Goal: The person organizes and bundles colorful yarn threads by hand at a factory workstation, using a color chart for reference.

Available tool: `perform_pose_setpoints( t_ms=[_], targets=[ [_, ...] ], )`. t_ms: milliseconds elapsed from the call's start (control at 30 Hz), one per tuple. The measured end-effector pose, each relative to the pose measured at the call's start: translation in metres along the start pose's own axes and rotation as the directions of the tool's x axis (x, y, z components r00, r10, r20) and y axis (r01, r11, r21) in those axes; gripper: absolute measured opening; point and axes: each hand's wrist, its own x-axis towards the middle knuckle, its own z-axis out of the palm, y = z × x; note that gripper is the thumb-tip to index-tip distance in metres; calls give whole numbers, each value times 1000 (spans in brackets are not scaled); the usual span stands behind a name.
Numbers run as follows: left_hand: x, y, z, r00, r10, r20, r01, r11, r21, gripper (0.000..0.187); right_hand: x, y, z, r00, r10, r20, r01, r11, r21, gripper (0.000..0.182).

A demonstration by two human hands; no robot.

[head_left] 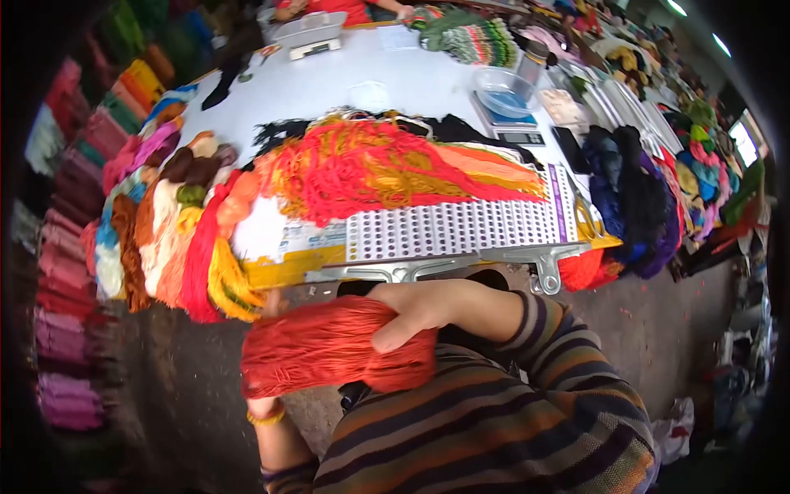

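Note:
A thick red yarn hank (329, 346) is held in front of my body, below the table's front edge. My right hand (411, 313) is wrapped over its right part, thumb lying on the strands. At the hank's left end is my left hand (265, 405), mostly hidden behind the yarn, with a yellow band at the wrist. Beyond the hank, a spread bundle of red, orange and mustard yarn (362, 169) lies on the table over black strands and a sheet with rows of dark dots (444, 230).
Coloured hanks (185, 239) hang over the table's left edge; dark blue and black hanks (638, 189) lie right. Scissors (586, 218), a scale with a clear bowl (504, 92) and a phone (570, 150) are on the table (288, 90). A person in red (341, 10) is opposite.

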Motion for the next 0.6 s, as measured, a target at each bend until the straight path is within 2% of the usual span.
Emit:
perform_pose_setpoints(
  t_ms=[33, 67, 100, 133, 167, 200, 233, 267, 300, 333, 367, 400, 433, 500, 533, 567, 600],
  targets=[
    [-9, -2, -13, 992, -44, 119, 27, 989, 143, 79, -13, 10, -14, 995, -16, -93, 2, 989, -148, 51],
    [-15, -13, -25, 968, 176, 177, -218, 942, 255, 94, -24, 23, -24, 983, -32, -180, -11, 972, -234, 50],
    [-22, -15, -25, 991, 116, -73, -108, 989, 106, 99, -35, 29, -29, 964, -51, -261, -36, 948, -317, 49],
    [-25, -15, -25, 952, 6, -306, -28, 997, -69, 104, -52, 28, -33, 940, -32, -341, -140, 873, -468, 42],
    [-18, -7, -28, 962, 208, -178, -240, 954, -179, 104, -68, 27, -43, 881, -55, -470, -270, 756, -596, 38],
    [-10, 3, -31, 907, 416, -70, -416, 853, -316, 105, -86, 31, -57, 804, -106, -585, -413, 610, -677, 34],
    [-8, 12, -32, 887, 433, -162, -462, 816, -347, 104, -113, 52, -86, 567, -361, -741, -510, 553, -659, 28],
    [-9, 21, -35, 861, 442, -252, -508, 776, -374, 102, -147, 64, -122, 372, -503, -780, -504, 597, -625, 24],
    [-11, 28, -42, 862, 428, -273, -504, 778, -374, 100, -189, 67, -150, 185, -628, -756, -550, 571, -609, 22],
    [-11, 32, -39, 852, 417, -316, -516, 769, -378, 99, -232, 68, -171, -36, -625, -780, -690, 580, -433, 22],
    [-13, 36, -40, 868, 400, -295, -486, 808, -333, 96, -271, 68, -182, -237, -631, -739, -794, 564, -227, 24],
    [-10, 37, -33, 857, 398, -327, -486, 834, -261, 93, -306, 73, -189, -305, -722, -621, -863, 485, -140, 28],
    [-7, 37, -26, 846, 393, -360, -478, 858, -187, 90, -329, 70, -186, -380, -633, -674, -877, 479, 44, 31],
    [-8, 29, -35, 887, 358, -293, -375, 927, -4, 82, -352, 72, -182, -461, -473, -751, -873, 393, 289, 33],
    [-7, 23, -39, 906, 335, -258, -323, 942, 90, 80, -355, 74, -178, -478, -414, -775, -867, 365, 340, 34],
    [-2, 23, -30, 906, 338, -253, -257, 917, 304, 77, -357, 74, -179, -496, -401, -770, -859, 353, 370, 34],
    [1, 21, -23, 919, 308, -245, -195, 897, 396, 77, -359, 77, -182, -512, -388, -766, -852, 341, 397, 33]
  ],
)
